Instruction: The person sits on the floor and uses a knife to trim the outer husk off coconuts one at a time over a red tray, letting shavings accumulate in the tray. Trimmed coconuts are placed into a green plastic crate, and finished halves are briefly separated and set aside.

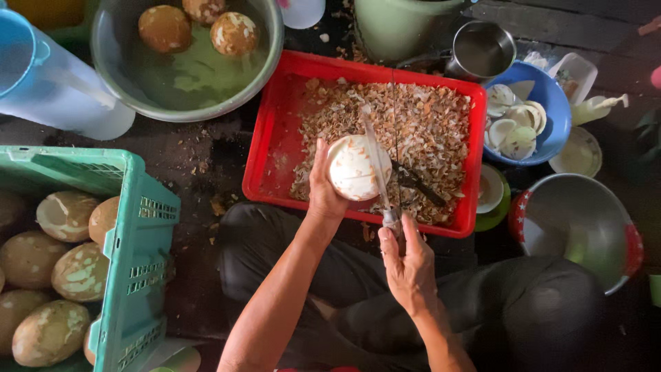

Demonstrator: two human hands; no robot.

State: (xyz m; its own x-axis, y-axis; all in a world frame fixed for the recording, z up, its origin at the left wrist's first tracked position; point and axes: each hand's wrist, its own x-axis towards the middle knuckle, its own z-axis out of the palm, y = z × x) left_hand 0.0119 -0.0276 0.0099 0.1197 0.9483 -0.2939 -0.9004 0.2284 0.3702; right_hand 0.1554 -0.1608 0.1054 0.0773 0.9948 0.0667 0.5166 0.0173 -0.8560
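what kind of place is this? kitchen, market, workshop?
Probably an informal food-prep spot on the floor, perhaps a market stall. The left hand holds a peeled coconut over a red tray of shavings; a green crate holds more, and the right hand grips a knife.

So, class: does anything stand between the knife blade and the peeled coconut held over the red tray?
Nothing visible does. The left hand holds the coconut, and the right hand's knife lies directly across it, above the red tray.

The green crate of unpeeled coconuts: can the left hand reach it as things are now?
Probably not right away. The left hand is holding the peeled coconut over the red tray. Nothing blocks the way to the green crate, but the hand would have to release the coconut first.
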